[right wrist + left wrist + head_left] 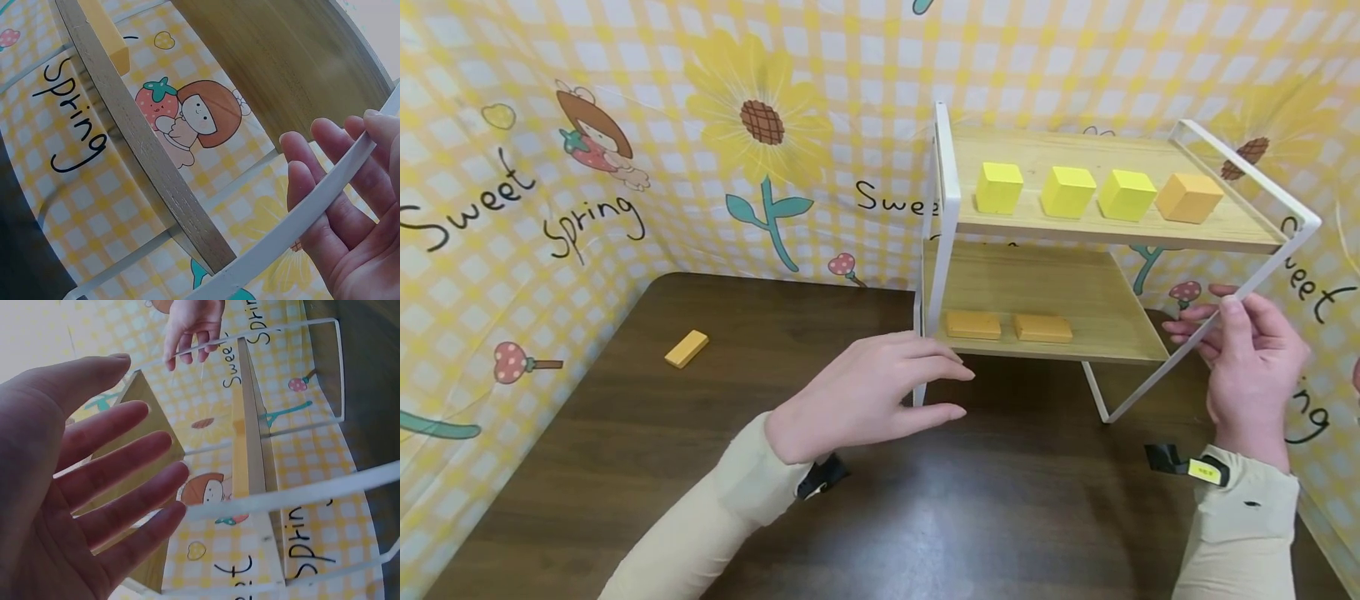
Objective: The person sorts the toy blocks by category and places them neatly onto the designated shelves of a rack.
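A two-tier shelf with wooden boards and a white metal frame [950,187] stands on the right of the dark table. My right hand [1255,358] holds its right front bar, the thumb in front and the fingers behind, as the right wrist view also shows. By the left front bar is my left hand [865,392], its fingers spread and nothing in its grasp; whether it touches the bar is unclear. Three yellow cubes [1068,192] and an orange cube [1189,198] are lined up on the upper board. Two flat orange blocks [1043,328] lie on the lower board.
Another flat orange block [687,349] lies on the table [587,450] at the left. A checked cloth [647,50] printed with flowers and lettering hangs behind the table and along both sides.
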Tool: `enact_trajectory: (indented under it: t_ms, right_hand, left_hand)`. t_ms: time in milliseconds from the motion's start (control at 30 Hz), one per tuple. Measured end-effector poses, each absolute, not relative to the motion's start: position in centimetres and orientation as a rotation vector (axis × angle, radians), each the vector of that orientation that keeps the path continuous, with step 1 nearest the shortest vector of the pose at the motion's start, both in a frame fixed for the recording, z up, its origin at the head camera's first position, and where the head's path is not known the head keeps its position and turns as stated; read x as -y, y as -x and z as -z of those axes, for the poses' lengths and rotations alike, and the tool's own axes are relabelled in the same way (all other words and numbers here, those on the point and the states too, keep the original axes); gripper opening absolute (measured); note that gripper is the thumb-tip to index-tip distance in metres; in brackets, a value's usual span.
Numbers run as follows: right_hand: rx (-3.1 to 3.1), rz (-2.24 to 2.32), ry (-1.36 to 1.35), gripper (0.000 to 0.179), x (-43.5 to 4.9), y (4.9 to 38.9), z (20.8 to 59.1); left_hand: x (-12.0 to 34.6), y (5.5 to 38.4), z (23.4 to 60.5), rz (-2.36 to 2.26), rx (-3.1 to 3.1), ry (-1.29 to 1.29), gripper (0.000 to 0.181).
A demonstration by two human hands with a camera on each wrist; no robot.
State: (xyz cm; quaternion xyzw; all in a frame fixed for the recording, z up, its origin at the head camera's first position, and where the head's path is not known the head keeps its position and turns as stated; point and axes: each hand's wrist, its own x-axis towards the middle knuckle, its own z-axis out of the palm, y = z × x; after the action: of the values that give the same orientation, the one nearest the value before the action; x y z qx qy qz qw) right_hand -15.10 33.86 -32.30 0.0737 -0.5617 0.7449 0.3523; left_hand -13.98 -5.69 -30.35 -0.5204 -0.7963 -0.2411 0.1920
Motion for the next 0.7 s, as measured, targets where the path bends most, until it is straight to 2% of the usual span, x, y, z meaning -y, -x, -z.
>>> enact_trajectory:
  t_ms: [700]
  right_hand:
    - [1.453,-1.925,-0.198,0.033,-33.8,15.1,32.3]
  left_hand:
    - [11.1,14.2,32.3,0.528,2.486,1.316,0.029]
